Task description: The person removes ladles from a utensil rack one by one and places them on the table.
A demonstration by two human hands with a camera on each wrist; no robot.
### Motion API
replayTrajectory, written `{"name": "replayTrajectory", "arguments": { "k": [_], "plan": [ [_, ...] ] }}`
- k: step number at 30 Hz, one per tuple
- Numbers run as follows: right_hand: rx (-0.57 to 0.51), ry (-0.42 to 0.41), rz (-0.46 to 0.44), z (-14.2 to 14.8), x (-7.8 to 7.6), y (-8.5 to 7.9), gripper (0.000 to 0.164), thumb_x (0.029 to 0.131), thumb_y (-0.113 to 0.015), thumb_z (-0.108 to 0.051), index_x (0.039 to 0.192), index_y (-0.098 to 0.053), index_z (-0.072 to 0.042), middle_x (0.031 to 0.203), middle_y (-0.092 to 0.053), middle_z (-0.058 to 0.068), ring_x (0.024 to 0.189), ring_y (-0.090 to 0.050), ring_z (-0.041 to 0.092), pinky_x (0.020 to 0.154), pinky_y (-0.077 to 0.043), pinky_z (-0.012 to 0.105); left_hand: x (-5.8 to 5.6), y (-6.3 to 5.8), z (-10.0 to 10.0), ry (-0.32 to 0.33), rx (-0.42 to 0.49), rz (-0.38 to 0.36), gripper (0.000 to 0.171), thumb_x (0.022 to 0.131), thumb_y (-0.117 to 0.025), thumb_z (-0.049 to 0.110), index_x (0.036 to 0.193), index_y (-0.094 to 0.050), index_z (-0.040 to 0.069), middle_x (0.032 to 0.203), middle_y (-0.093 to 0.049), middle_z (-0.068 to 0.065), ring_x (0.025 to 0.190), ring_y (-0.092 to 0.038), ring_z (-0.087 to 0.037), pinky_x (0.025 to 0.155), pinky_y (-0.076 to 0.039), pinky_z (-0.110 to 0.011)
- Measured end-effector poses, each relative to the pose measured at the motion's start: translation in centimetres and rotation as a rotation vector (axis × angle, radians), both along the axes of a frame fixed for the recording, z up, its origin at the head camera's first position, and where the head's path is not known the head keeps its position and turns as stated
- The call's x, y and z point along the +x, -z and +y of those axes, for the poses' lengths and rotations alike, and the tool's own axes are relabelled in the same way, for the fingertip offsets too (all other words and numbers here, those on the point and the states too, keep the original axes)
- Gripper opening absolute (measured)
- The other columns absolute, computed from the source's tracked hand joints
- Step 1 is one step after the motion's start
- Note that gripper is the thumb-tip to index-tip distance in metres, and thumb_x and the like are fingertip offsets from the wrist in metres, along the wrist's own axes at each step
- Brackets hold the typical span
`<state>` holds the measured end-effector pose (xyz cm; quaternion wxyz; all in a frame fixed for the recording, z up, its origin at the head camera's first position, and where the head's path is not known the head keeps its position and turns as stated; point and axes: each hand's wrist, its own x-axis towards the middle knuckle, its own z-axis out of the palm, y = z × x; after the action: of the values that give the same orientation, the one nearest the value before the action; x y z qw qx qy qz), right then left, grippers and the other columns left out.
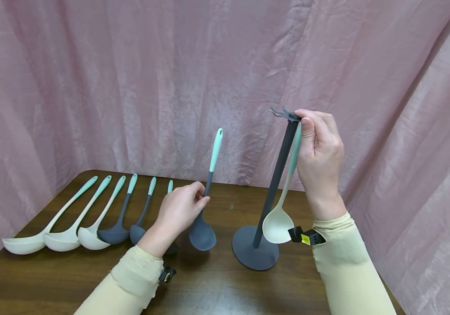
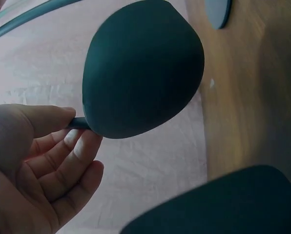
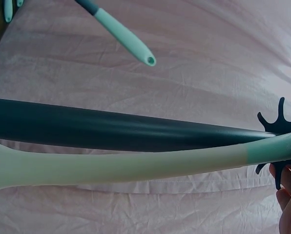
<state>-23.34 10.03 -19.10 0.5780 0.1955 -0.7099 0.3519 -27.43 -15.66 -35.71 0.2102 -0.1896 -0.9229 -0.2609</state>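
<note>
My left hand [image 1: 179, 208] pinches a dark grey ladle [image 1: 202, 235] by its shaft just above the bowl, its mint handle pointing up. In the left wrist view the bowl's dark underside [image 2: 143, 73] fills the middle, clear of the table. At the right, a dark stand [image 1: 274, 188] rises from a round base to a ring of curved hooks [image 3: 281, 122]. Up at those hooks, my right hand [image 1: 321, 157] pinches the mint handle's top end of a cream ladle [image 1: 278, 225], which hangs bowl-down beside the pole. Fingers hide whether its hole is on a hook.
Along the left of the wooden table [image 1: 217, 288] lies a row of several ladles, cream ones [image 1: 26, 245] outermost and dark grey ones [image 1: 114, 234] nearer my left hand. My left forearm partly covers the nearest. Pink curtains [image 1: 225, 78] hang behind and at the sides.
</note>
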Motion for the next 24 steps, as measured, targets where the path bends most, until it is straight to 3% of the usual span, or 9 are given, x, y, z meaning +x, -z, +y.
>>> {"name": "replayTrajectory", "arguments": {
  "k": [6,13,24],
  "plan": [
    [-0.002,-0.003,-0.003,0.1,-0.9,0.2,0.018,0.101,-0.061,-0.007,0.110,-0.076,-0.003,0.107,-0.068,0.012,0.102,-0.062,0.019,0.088,-0.045,0.027,-0.5,0.7,-1.0,-0.027,-0.022,-0.017,0.016,0.091,-0.077,0.027,0.098,-0.068,0.015,0.080,-0.068,0.008,0.064,-0.059,-0.008,0.057,-0.047,-0.031],
    [-0.003,-0.011,-0.005,1.2,-2.6,1.1,0.019,0.100,-0.062,-0.011,0.112,-0.077,-0.011,0.109,-0.069,0.004,0.103,-0.062,0.016,0.088,-0.045,0.027,-1.1,1.7,-1.8,-0.068,-0.038,-0.127,0.016,0.091,-0.077,0.028,0.096,-0.068,0.015,0.079,-0.067,0.007,0.062,-0.057,-0.010,0.056,-0.045,-0.032],
    [-0.003,-0.011,-0.002,1.5,-2.7,1.2,0.019,0.100,-0.062,-0.013,0.112,-0.077,-0.013,0.109,-0.068,0.003,0.103,-0.062,0.016,0.088,-0.045,0.027,-2.0,2.7,-2.5,-0.110,-0.082,-0.152,0.017,0.090,-0.078,0.028,0.091,-0.066,0.015,0.077,-0.065,0.007,0.063,-0.058,-0.014,0.057,-0.045,-0.036]
  ]
}}
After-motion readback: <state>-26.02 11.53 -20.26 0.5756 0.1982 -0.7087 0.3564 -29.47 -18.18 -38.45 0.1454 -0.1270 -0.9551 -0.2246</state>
